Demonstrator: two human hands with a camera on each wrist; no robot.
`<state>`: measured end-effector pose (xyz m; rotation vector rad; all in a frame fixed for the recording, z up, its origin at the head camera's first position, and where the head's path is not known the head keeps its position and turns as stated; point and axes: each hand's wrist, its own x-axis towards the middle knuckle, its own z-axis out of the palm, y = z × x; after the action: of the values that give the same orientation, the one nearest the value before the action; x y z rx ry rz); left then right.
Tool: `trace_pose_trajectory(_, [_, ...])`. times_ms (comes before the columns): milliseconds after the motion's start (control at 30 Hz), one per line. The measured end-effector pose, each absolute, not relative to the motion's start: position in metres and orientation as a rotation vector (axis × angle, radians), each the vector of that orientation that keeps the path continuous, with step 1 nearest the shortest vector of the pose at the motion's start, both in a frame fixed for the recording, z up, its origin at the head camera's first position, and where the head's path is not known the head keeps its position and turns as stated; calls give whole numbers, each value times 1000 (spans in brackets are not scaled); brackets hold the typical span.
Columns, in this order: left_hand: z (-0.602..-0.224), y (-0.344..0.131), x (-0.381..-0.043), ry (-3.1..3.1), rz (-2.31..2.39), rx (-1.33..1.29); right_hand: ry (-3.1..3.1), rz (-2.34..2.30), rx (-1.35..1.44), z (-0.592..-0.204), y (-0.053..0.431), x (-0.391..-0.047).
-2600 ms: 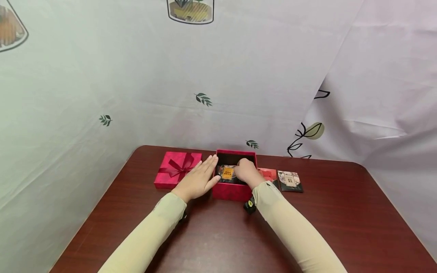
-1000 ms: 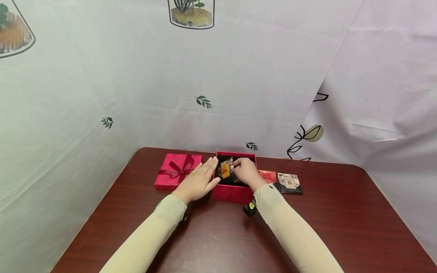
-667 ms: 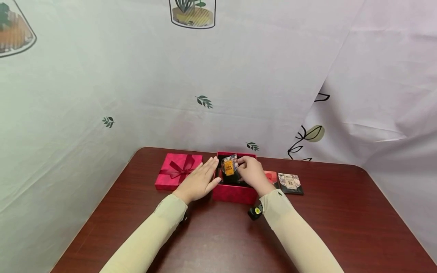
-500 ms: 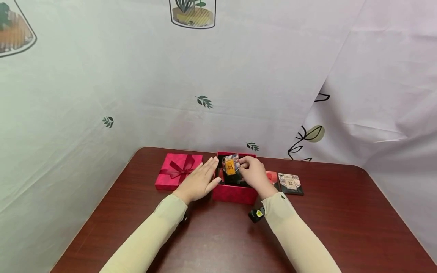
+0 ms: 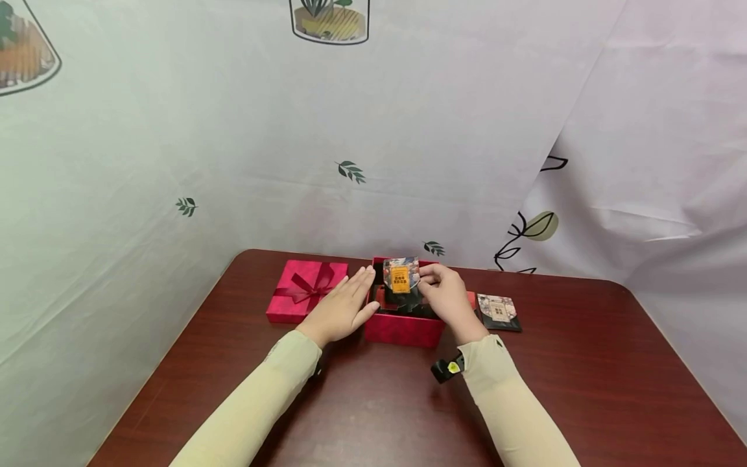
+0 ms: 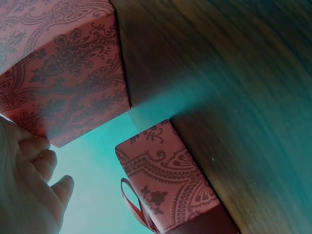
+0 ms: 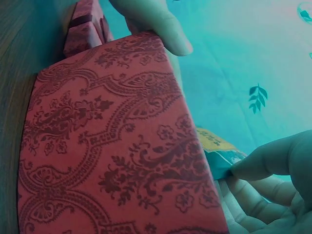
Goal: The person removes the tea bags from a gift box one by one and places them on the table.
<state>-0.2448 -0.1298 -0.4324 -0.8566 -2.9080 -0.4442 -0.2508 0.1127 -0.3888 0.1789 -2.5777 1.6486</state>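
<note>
A flat square packet (image 5: 400,280) with an orange label and dark lower half is raised at the mouth of a red patterned box (image 5: 404,329). My right hand (image 5: 448,295) pinches its right edge between thumb and fingers; the right wrist view shows this packet (image 7: 214,141) behind the box wall (image 7: 112,141). My left hand (image 5: 338,310) has its fingers straight, lying against the left side of the box. In the left wrist view the fingertips of the left hand (image 6: 31,178) touch the box (image 6: 73,83). Red and dark contents show inside the box below the packet.
Left of the box lies a red lid (image 5: 292,305) with a ribbon bow, partly behind my left hand. A pale packet (image 5: 498,311) lies on the brown table (image 5: 385,408) to the right. Beside it a red packet (image 5: 471,299) is mostly hidden by my right hand.
My right hand has picked up the orange-labelled packet from inside the box, lifting it and moving it slightly right. Red contents now show beneath it. The left hand has stayed in place.
</note>
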Motion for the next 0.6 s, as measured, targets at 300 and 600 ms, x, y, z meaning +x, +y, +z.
trace_pose_trajectory(300, [-433,-129,-246,-2889,-449,-862,-2438,1849,167,-387,130,-249])
trace_pose_trajectory(600, [-433,-130,-245,-2880,-426,-862,-2333,1952,80,-384,157,-239])
